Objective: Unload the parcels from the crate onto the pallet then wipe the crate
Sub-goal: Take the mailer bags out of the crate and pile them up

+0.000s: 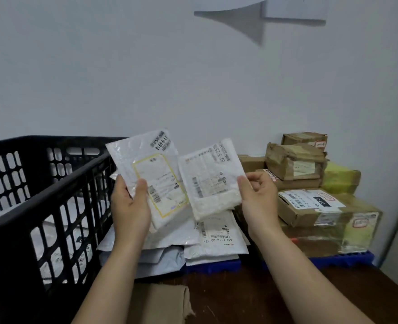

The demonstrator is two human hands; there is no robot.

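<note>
The left grip (129, 206) pinched a white mailer (151, 169) by its lower edge, thumb on the label. The right grip (258, 202) pinched a smaller mailer (212, 181) at its lower corner. Both hung over the mailer pile (216, 239) on the blue pallet (333, 258), just below the grips. The crate (52, 183), left of them, held more parcels. Slick film held so near the edge could slip free, and a mailer dropped there might slide off the uneven pile.
</note>
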